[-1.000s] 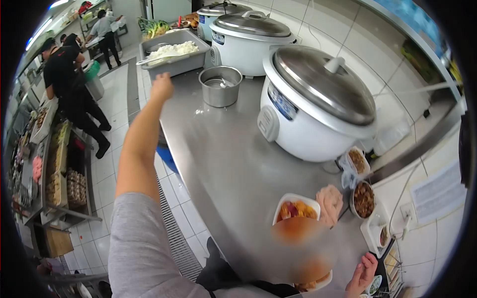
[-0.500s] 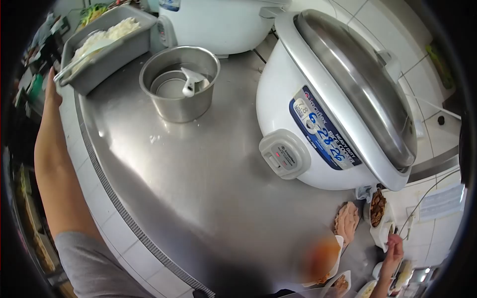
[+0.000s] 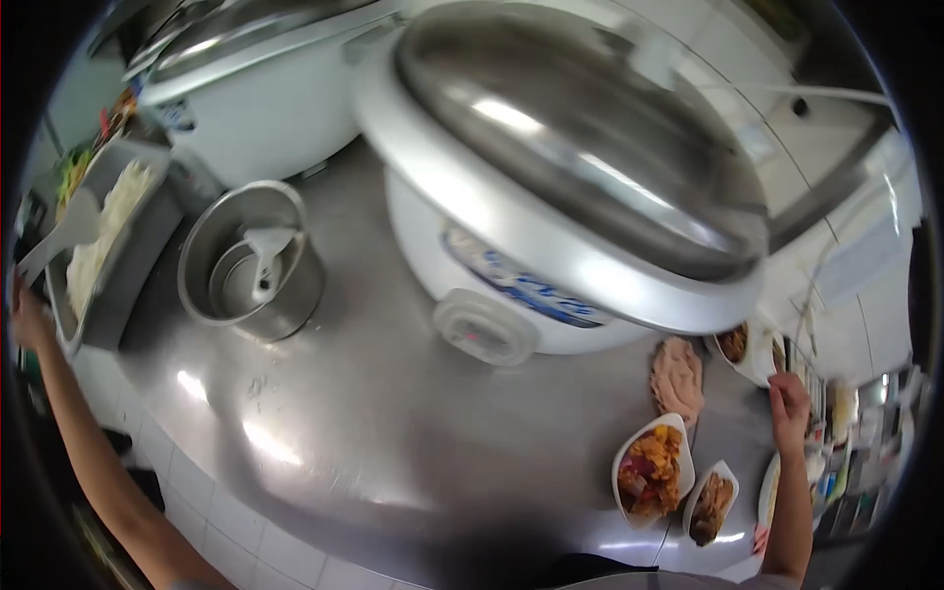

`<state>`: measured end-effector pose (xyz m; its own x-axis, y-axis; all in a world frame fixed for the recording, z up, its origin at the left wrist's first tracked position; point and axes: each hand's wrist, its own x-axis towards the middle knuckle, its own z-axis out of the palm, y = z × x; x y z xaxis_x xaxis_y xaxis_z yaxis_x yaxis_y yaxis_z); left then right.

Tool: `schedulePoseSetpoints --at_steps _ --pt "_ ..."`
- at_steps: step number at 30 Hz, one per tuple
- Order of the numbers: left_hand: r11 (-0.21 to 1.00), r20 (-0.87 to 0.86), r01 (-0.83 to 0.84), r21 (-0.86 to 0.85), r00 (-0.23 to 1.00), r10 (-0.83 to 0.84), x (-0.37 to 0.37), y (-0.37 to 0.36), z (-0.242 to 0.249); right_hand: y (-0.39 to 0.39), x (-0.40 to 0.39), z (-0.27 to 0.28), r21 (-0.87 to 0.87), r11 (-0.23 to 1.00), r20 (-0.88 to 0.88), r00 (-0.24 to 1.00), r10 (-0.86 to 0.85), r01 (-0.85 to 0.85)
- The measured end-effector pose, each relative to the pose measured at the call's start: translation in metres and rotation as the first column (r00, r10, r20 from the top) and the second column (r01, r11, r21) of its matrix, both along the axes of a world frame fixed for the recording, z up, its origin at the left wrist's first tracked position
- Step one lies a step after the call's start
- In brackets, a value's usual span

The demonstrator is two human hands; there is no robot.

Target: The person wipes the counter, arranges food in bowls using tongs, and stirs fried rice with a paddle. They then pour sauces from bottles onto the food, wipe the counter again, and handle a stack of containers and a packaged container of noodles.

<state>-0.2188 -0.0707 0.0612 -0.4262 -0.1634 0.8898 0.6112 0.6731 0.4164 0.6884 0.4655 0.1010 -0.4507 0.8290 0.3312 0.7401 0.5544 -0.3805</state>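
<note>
Two rice cookers [image 3: 482, 197] behind pot [image 3: 251, 261]

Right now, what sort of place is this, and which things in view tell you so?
Probably a commercial kitchen: a large lidded rice cooker stands on a metal counter, near a deep tray of white rice and bowls of cooked food.

A large rice cooker [image 3: 570, 187], its steel lid [image 3: 590, 128] on, stands on the steel counter [image 3: 393, 433]; a second rice cooker [image 3: 265, 118] stands to its far left. Left of the large cooker, a steel pot [image 3: 295, 305] holds a white utensil [image 3: 265, 261]. At near right, a crumpled pinkish item [image 3: 677, 379] lies beside a white bowl of orange-and-red food [image 3: 652, 470]; a smaller bowl of brownish food [image 3: 710, 504] sits just right.
</note>
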Motion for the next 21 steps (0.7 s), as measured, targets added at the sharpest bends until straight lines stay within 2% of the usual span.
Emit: schedulePoseSetpoints --at_steps 1,2,3,4,5,6,7,8,9,10,11,12,13,14,15,16,17,18,19,20,21 --pt "0.999 -0.012 0.042 0.008 0.999 -0.042 -0.109 -0.098 -0.027 -0.003 0.002 0.001 0.033 0.999 -0.002 1.000 -0.001 0.001" --pt "0.871 -0.415 -0.378 -0.315 0.880 0.231 -0.094 -0.074 -0.001 -0.005 0.004 0.001 0.060 0.998 -0.006 1.000 0.002 -0.002" --pt "0.782 -0.161 -0.525 -0.335 0.850 0.502 -0.066 -0.046 -0.002 -0.009 0.005 0.003 0.078 0.997 -0.011 1.000 -0.002 0.003" --pt "0.666 0.096 -0.630 -0.400 0.694 0.714 -0.034 -0.014 -0.013 -0.014 0.008 0.005 0.098 0.995 -0.019 1.000 -0.009 0.011" --pt "0.894 0.230 -0.425 -0.139 0.865 0.447 -0.023 -0.013 -0.033 -0.017 0.014 0.008 0.109 0.994 -0.027 1.000 -0.003 0.006" --pt "0.940 0.251 -0.340 -0.007 0.910 0.331 -0.006 -0.012 -0.033 -0.023 0.021 0.011 0.118 0.993 -0.031 1.000 -0.003 0.007" --pt "0.958 0.238 -0.286 0.005 0.931 0.277 0.117 0.047 0.000 -0.031 0.029 0.014 0.120 0.993 -0.065 0.998 -0.011 0.019" --pt "0.979 0.022 -0.151 0.134 0.989 0.149 0.165 0.078 0.025 -0.040 0.036 0.017 0.128 0.991 -0.099 0.995 -0.018 0.031" --pt "0.972 -0.207 0.010 0.234 0.978 0.040 0.121 0.039 0.018 -0.048 0.042 0.015 0.064 0.996 -0.207 0.977 -0.042 0.057" --pt "1.000 -0.412 -0.013 0.003 0.911 0.013 0.141 0.029 0.032 -0.058 0.049 0.009 -0.002 0.997 -0.315 0.947 -0.069 0.072" --pt "0.981 -0.607 -0.129 -0.142 0.795 0.017 0.209 0.058 0.052 -0.068 0.055 -0.003 -0.183 0.981 -0.451 0.881 -0.145 0.067" --pt "0.979 -0.560 -0.200 0.049 0.806 0.193 0.254 0.081 0.059 -0.079 0.045 -0.005 -0.251 0.968 -0.582 0.799 -0.152 0.001" --pt "0.996 -0.742 0.004 -0.084 0.668 -0.065 0.383 0.145 0.088 -0.098 0.025 -0.016 -0.366 0.923 -0.711 0.675 -0.197 -0.117" --pt "0.960 -0.619 0.281 0.003 0.754 -0.219 0.488 0.198 0.097 -0.102 0.010 -0.022 -0.302 0.916 -0.781 0.619 -0.079 -0.264" --pt "0.889 -0.765 0.442 -0.120 0.530 -0.367 0.524 0.221 0.098 -0.109 -0.008 -0.017 -0.419 0.787 -0.852 0.496 -0.167 -0.453" --pt "0.729 -0.747 0.653 -0.207 0.375 -0.548 0.567 0.243 0.095 -0.111 -0.021 -0.016 -0.380 0.672 -0.901 0.418 -0.115 -0.635" --pt "0.385 -0.711 0.904 -0.184 0.148 -0.688 0.589 0.258 0.078 -0.117 -0.030 -0.010 -0.444 0.510 -0.894 0.400 -0.202 -0.737" --pt "0.753 -0.645 0.625 -0.206 0.492 -0.585 0.624 0.268 0.057 -0.125 -0.030 0.000 -0.480 0.338 -0.867 0.380 -0.321 -0.810" --pt "0.483 -0.654 0.829 -0.281 0.203 -0.728 0.655 0.288 0.042 -0.129 -0.020 0.009 -0.461 0.150 -0.825 0.359 -0.437 -0.875" --pt "0.158 -0.459 0.987 0.011 0.145 -0.876 0.711 0.298 0.018 -0.133 0.006 0.011 -0.459 0.166 -0.823 0.347 -0.450 -0.873" --pt "0.238 -0.265 0.894 -0.380 0.142 -0.954 0.744 0.294 0.016 -0.135 0.031 0.012 -0.363 0.106 -0.837 0.274 -0.473 -0.926"
